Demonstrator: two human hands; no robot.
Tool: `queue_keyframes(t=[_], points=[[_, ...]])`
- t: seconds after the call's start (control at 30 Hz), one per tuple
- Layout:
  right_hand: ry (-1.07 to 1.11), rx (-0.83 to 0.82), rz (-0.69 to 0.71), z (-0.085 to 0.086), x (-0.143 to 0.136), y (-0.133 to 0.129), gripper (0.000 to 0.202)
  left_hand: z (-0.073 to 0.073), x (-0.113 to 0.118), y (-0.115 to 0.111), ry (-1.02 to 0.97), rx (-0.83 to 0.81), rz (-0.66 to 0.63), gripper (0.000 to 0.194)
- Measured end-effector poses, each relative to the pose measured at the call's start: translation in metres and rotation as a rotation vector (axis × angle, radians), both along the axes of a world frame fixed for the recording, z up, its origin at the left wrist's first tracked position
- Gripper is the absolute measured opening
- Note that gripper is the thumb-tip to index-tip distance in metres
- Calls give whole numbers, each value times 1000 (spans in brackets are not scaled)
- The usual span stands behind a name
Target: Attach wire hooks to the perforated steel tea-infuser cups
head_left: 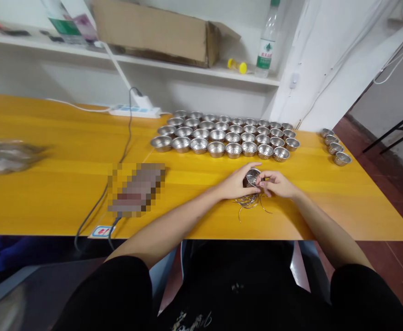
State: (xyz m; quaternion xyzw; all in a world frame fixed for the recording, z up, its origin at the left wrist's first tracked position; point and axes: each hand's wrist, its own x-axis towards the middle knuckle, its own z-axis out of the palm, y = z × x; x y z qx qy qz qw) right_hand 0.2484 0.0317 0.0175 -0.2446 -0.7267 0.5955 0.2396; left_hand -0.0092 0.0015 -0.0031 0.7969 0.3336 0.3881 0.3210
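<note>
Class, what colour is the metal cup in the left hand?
The cup is silver; the head view shows it best.

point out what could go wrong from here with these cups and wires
The loose wires below the hands could snag a finger, as their ends stick out.

The cup in the left hand might slip if the grip loosens.

The four cups near the table's right edge could fall if bumped.

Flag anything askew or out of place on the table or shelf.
On the shelf, a small yellow container lies sideways beside an upright bottle. On the table, thin wires sprawl in a loose tangle, unlike the neatly rowed cups.
</note>
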Motion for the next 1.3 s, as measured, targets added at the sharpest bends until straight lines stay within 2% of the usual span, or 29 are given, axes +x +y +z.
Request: queue_keyframes(t=[0.57,0.73,1.1,1.3], points=[[-8,-40,20,0,1,1,46,3,3,-4,39,15,16,93],[33,-54,-11,-1,1,2,50,4,3,-5,43,28,39,89],[70,-84,-41,-2,-1,1,54,6,3,-5,16,13,57,92],[70,-85,-22,-1,-2,1,53,5,3,-5,28,29,58,90]])
